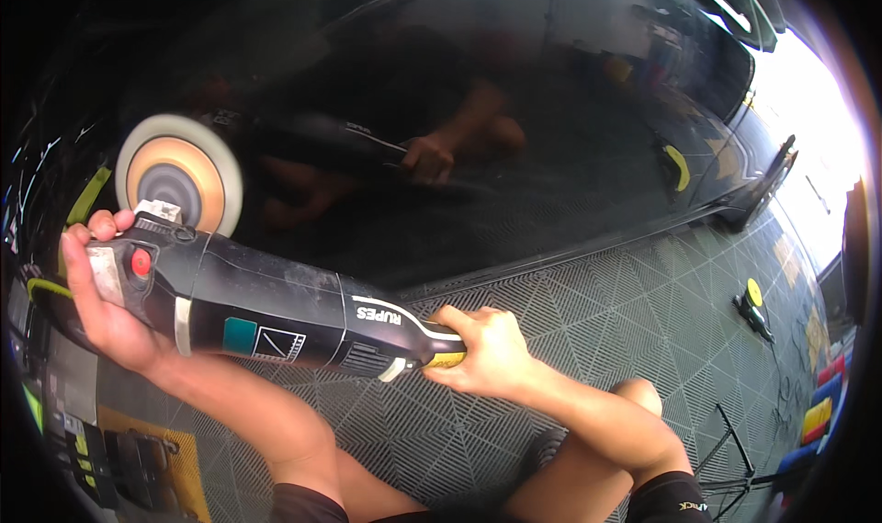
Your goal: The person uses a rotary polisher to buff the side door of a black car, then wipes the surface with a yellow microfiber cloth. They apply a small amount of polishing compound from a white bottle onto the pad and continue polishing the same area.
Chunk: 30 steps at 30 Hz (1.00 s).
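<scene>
A black Rupes rotary polisher [275,295] lies across the view between my two hands. My left hand [110,302] grips its head, with the fingertips near the spindle. Around the rear handle, at the yellow strip, closes my right hand [482,351]. The round pad [179,175], pale at the rim and orange inside, faces the glossy black car body panel [413,199]; whether it touches cannot be told. Its rings look blurred. The panel mirrors my arms and the polisher.
Ribbed grey floor tiles [468,419] lie below the car. A smaller polisher with a yellow pad [754,302] rests on the floor at right, its cord trailing. Black stand legs [747,481] are at lower right, beside colored containers [818,419]. My bent knees are close beneath the polisher.
</scene>
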Available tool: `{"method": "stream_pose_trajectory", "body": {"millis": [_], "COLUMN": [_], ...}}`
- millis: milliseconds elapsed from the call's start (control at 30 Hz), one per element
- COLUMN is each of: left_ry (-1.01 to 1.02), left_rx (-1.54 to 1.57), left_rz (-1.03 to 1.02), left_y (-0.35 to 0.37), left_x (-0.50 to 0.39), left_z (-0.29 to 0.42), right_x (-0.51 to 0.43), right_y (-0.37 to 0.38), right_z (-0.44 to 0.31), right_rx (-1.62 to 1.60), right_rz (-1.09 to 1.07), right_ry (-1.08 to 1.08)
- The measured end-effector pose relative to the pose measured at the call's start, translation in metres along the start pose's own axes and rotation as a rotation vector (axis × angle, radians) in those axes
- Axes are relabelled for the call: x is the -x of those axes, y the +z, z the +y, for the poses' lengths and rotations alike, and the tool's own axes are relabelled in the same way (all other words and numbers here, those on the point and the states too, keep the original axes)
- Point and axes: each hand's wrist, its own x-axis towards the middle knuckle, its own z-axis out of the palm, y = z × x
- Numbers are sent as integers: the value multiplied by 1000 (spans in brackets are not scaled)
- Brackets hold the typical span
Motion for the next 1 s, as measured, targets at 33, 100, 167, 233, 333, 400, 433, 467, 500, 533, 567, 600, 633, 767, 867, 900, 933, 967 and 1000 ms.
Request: {"method": "stream_pose_trajectory", "body": {"millis": [33, 100, 167, 233, 333, 400, 433, 467, 500, 533, 567, 600, 633, 767, 867, 900, 933, 967, 1000], "left_ry": [-10, -8, -102, -8, 33, 35, 24, -1, -34, -36, -84, -68, -34, -79, 26, 109, 30, 367, 710], "left_rx": [85, 53, 141, -50, 7, 28, 61, 112, 27, -31, -60, -78, -109, -112, 13, 60, -32, -159, -268], "left_rz": [-43, -105, -244, -322, -344, -458, -475, -532, -620, -699, -718, -717, -749, -880, -918, -907, -934, -975, -938], "left_y": [11, 41, 84, 134, 210, 251, 270, 287, 304, 318, 337, 356, 374, 436, 482, 498, 514, 526, 537], "left_x": [-4, -5, -3, -3, -7, -18, -21, -23, -26, -28, -28, -27, -25, -12, 1, 7, 3, 4, 5], "left_z": [-2, -9, -14, -22, -41, -50, -54, -59, -57, -66, -73, -83, -90, -109, -136, -146, -151, -157, -163], "right_x": [2, 7, 19, 28, 37, 42, 45, 47, 49, 49, 51, 53, 56, 70, 77, 79, 81, 83, 84], "right_y": [-3, -11, -26, -37, -54, -68, -75, -80, -86, -90, -95, -101, -107, -128, -145, -149, -155, -159, -162], "right_z": [4, 17, 31, 45, 64, 76, 82, 87, 92, 98, 104, 110, 116, 142, 163, 168, 175, 180, 185], "right_rx": [-8, -43, -93, -229, -400, -429, -445, -485, -553, -616, -663, -646, -706, -806, -891, -955, -959, -968, -950], "right_rz": [43, 80, 67, 117, 196, 233, 253, 271, 277, 285, 281, 248, 312, 457, 542, 573, 602, 607, 643], "right_ry": [-17, 2, 91, 139, 233, 249, 248, 237, 252, 261, 285, 342, 305, 283, 281, 278, 295, 305, 319]}}
